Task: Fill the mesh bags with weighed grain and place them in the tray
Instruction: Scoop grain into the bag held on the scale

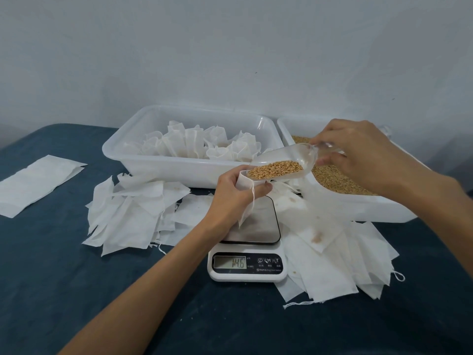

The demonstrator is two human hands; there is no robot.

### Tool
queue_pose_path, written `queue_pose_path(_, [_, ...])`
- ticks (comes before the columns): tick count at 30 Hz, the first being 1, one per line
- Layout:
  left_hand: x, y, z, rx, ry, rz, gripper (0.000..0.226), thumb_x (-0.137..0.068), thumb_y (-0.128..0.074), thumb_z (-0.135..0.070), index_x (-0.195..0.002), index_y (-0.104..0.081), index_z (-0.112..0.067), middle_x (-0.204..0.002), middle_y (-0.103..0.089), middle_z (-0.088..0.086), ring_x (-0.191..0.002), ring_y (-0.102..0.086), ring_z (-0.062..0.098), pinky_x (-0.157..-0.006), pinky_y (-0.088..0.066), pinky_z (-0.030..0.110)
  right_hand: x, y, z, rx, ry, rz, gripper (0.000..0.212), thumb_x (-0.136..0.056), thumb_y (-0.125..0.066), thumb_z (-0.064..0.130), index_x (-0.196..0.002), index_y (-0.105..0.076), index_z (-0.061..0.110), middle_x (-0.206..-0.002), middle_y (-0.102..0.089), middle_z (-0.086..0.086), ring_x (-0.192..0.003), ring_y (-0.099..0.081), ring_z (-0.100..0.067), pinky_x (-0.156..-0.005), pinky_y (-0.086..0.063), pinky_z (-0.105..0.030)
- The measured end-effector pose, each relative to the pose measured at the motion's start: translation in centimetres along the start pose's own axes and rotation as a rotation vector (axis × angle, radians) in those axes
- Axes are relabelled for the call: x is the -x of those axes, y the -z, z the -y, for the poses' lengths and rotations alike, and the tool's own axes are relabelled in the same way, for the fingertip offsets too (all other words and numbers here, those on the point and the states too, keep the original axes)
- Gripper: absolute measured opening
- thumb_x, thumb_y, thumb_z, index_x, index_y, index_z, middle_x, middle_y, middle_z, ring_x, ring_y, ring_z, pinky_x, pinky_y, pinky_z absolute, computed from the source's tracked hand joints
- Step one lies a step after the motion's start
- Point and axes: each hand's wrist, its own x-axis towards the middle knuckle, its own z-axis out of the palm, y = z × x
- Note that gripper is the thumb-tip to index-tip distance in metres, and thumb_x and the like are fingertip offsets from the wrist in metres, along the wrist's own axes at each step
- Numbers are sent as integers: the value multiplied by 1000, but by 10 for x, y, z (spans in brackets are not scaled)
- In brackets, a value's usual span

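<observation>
Head view: left hand [234,190] grasps an open mesh bag [244,198] above the scale [249,242], which reads 14.6; right hand [358,155] grips the handle of a clear scoop [284,162] of grain, its lip at the bag's mouth. Filled bags [194,144] sit in the left tray [143,160]; the grain tray [358,201] stands right, with flat empty bags [133,213] piled on the blue table [76,290].
</observation>
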Motion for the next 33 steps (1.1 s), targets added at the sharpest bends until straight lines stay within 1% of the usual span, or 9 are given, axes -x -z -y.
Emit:
queue_pose_path(2, [0,-1,0,1,6,-2,29,-87,-82,-6,-115,-73,-10,-110,-79,7,-108,-73,24,-107,-53,41,0,0,0,-6,-2,-2,30,-89,-74,13,-119,-73,14,-108,-66,-7,-96,-64,-31,-90,-44,-46])
queue_pose_path(8, [0,0,1,4,16,-7,32,-87,-82,-7,-117,-72,-10,-111,-78,8,-110,-72,26,-109,-52,46,-1,3,2,-4,3,-8,29,-89,-75,11,-117,-74,13,-108,-66,-8,-93,-64,-32,-93,-43,-51])
queue_pose_path(11, [0,-1,2,5,25,-12,33,-87,-83,-9,-118,-71,-9,-111,-78,9,-110,-72,28,-109,-51,48,-1,5,4,-8,12,-16,28,-89,-75,10,-116,-74,14,-108,-67,-8,-91,-65,-32,-92,-44,-52])
queue_pose_path(19, [0,-1,2,18,18,-7,30,-86,-83,-8,-114,-73,-12,-107,-80,4,-107,-74,24,-108,-53,45,-1,7,8,6,8,-2,30,-90,-73,12,-120,-73,13,-112,-66,-8,-92,-64,-29,-94,-43,-47])
queue_pose_path(23, [0,-1,3,25,17,-3,31,-86,-84,-8,-115,-73,-12,-109,-79,5,-108,-73,24,-108,-52,46,0,7,8,7,4,5,30,-91,-72,12,-120,-73,13,-112,-66,-8,-93,-64,-29,-95,-43,-48])
queue_pose_path(26, [0,-1,3,32,12,2,30,-86,-83,-8,-114,-73,-13,-109,-79,5,-109,-73,24,-108,-52,44,-1,6,6,7,-1,9,30,-91,-72,12,-120,-73,13,-112,-66,-8,-93,-64,-30,-95,-43,-50])
queue_pose_path(29, [-1,0,2,38,-3,7,28,-87,-83,-7,-113,-74,-12,-108,-79,6,-108,-73,23,-106,-53,39,-2,3,4,-5,-19,26,31,-90,-73,14,-121,-72,14,-112,-66,-8,-98,-63,-31,-96,-43,-51])
queue_pose_path(31, [-1,0,2,44,-10,12,27,-87,-82,-6,-112,-74,-11,-108,-79,6,-107,-74,22,-103,-53,35,-1,0,2,-23,-28,33,33,-89,-74,15,-122,-72,14,-111,-66,-7,-100,-63,-31,-95,-43,-48])
queue_pose_path(33, [-1,0,2,47,-14,15,27,-88,-82,-6,-112,-73,-11,-109,-79,7,-108,-73,24,-101,-54,32,-1,-1,1,-30,-33,30,33,-89,-75,16,-122,-72,14,-110,-66,-7,-100,-63,-30,-94,-43,-45])
